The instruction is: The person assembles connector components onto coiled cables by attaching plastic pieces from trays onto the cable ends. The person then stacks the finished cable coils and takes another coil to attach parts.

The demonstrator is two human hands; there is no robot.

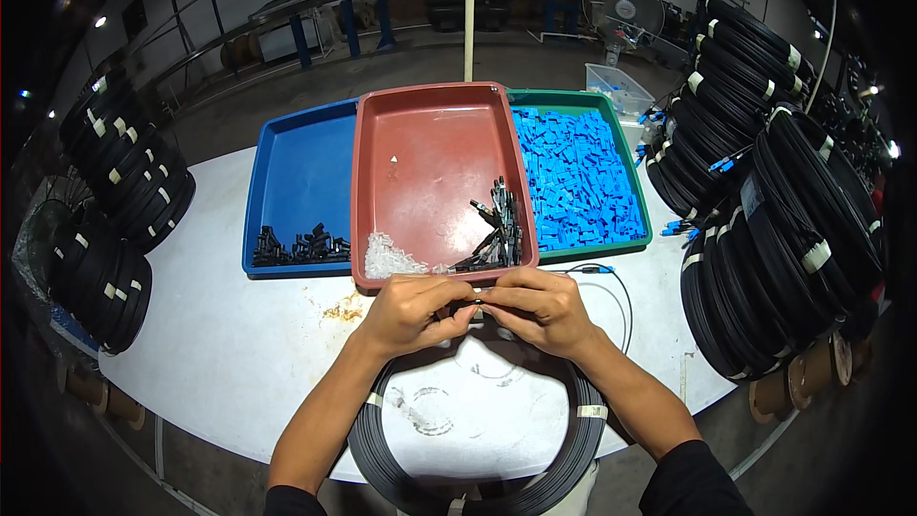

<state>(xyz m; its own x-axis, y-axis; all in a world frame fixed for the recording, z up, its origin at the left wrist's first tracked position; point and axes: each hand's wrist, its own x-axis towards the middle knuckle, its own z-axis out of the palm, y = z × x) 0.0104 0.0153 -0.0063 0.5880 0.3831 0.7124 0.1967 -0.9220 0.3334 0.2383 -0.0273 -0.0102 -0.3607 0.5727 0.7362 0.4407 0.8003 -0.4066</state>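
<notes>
My left hand (416, 313) and my right hand (543, 311) meet fingertip to fingertip, just in front of the red tray (430, 148). Both are closed in a pinch around a small dark piece, mostly covered by the fingers, so its kind cannot be made out. Beneath my hands and forearms lies a coil of black cable (377, 454), bound with white tape bands. To the right of my right hand, a thin black cable loops out and bears a blue connector (597, 269). The red tray holds clear plastic pieces (387, 256) and black connector parts (501, 229) along its near side.
Left of the red tray, a blue tray (301, 153) contains black parts (301, 246). A green tray (597, 249) on the right is full of blue pieces (578, 177). Stacked black cable coils (134, 172) flank the white table (210, 325), with more coils (793, 229) at right.
</notes>
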